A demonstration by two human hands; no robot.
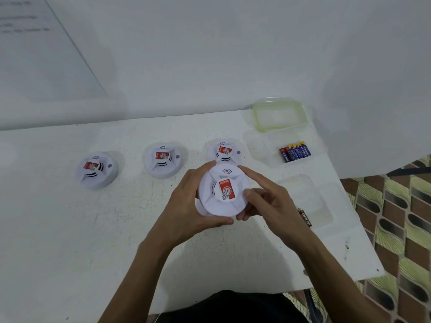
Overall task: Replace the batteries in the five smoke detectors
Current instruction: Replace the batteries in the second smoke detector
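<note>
Smoke detector (pixel 224 191), white, near centre: left hand (pixel 186 206) grips its rim, right hand (pixel 268 199) grips the opposite edge; likely best twisted evenly, kept level.

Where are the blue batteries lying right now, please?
In the head view, the blue batteries lie at the far right of the table, just in front of the green-rimmed lid and right of the rightmost resting smoke detector.

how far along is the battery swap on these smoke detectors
Early, it seems. Done: one brown battery lies apart, perhaps an old one. In hand: the left hand and right hand grip one closed detector. Left: three detectors sit closed on the table, blue batteries wait nearby. Only four show clearly.
</note>
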